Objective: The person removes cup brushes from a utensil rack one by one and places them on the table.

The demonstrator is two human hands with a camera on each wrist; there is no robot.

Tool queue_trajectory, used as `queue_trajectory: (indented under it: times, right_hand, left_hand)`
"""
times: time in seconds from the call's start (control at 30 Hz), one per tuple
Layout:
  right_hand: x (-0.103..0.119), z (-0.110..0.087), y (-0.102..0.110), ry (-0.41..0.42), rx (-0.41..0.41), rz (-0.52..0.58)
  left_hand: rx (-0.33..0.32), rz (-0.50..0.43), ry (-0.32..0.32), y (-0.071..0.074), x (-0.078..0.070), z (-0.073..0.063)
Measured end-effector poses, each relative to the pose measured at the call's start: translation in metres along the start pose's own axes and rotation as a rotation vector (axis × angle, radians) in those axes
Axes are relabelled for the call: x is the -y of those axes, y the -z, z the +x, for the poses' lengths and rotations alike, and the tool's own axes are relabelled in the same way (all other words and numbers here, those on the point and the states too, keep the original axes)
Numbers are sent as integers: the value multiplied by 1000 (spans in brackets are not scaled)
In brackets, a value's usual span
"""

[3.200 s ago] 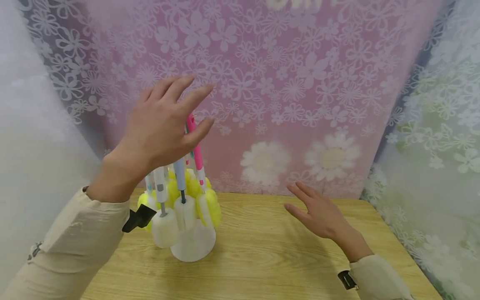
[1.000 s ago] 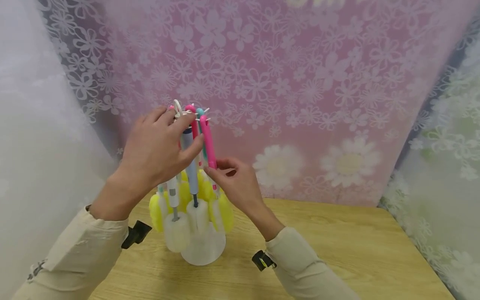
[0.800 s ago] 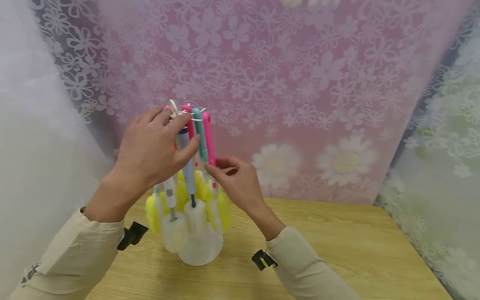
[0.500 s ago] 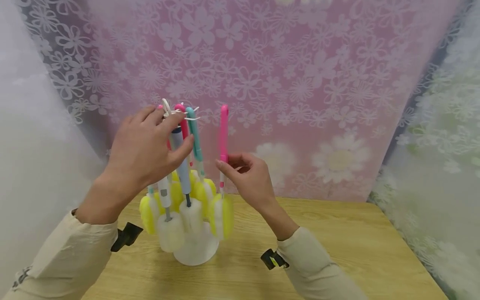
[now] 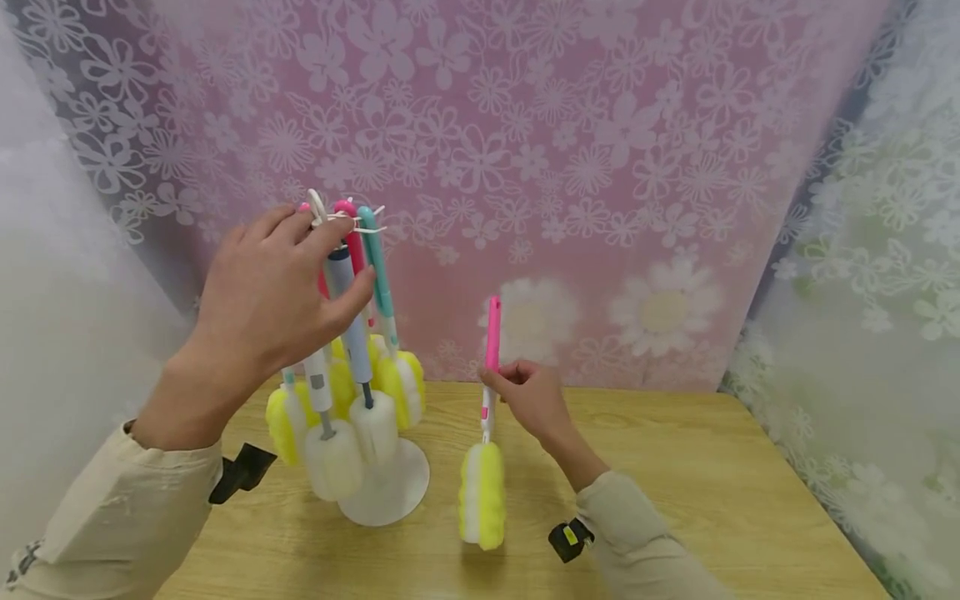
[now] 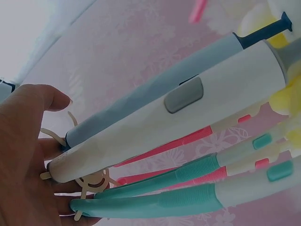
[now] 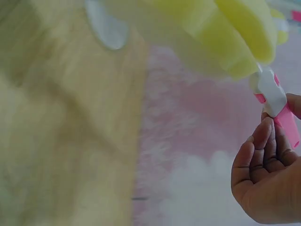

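My right hand [image 5: 536, 404] pinches a pink-handled bottle brush [image 5: 492, 337] between thumb and fingertips. Its yellow and white sponge head points down, low over the table, to the right of the hanging stand. In the right wrist view the thumb and fingers meet where the pink handle joins the white neck. My left hand [image 5: 262, 292] rests at the top of the white stand [image 5: 390, 492], fingers spread among its hooks [image 6: 96, 181], thumb held apart. From it hang a blue-grey-handled brush [image 5: 352, 325], a white-handled brush [image 6: 164, 110], and several teal and pink ones, such as a teal-handled brush [image 5: 377, 262].
The wood-grain table [image 5: 645, 475] ends at a pink floral backdrop [image 5: 525, 167]. A pale floral curtain [image 5: 892, 308] borders the right side, and a white sheet [image 5: 67, 275] the left.
My right hand came over to the stand, took the pink-handled brush off its hook, and carried it right and down. My left hand lowered onto the top of the stand and stays there.
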State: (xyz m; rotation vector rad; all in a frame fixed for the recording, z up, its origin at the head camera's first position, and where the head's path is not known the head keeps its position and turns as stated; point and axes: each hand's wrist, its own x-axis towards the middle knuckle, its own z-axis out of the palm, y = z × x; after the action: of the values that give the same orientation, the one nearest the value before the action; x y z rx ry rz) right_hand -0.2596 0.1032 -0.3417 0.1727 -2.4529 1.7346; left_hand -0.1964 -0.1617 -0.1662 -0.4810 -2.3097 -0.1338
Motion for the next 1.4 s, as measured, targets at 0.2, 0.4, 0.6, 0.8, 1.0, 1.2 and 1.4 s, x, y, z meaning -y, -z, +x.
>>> queue_trajectory:
  times: [0.2, 0.4, 0.6, 0.8, 1.0, 1.2, 1.4]
  right_hand:
    - [-50, 4, -8, -135, 37, -52]
    - [-74, 7, -15, -201, 87, -91]
    - [-87, 7, -23, -209, 147, -138]
    - [-94, 8, -33, -182, 207, -254]
    - [-98, 8, -38, -190, 220, -329]
    - [-106, 5, -43, -171, 266, -382]
    - [-108, 1, -49, -123, 294, -409]
  left_hand:
    - [-3, 0, 7, 1, 1, 2]
    - [41, 18, 18, 4, 1, 5]
    - [72, 29, 14, 5, 0, 8]
    - [72, 39, 0, 7, 1, 9]
    - [103, 38, 2, 7, 0, 8]
    - [96, 53, 1, 6, 0, 5]
    - [81, 42, 1, 3, 1, 1]
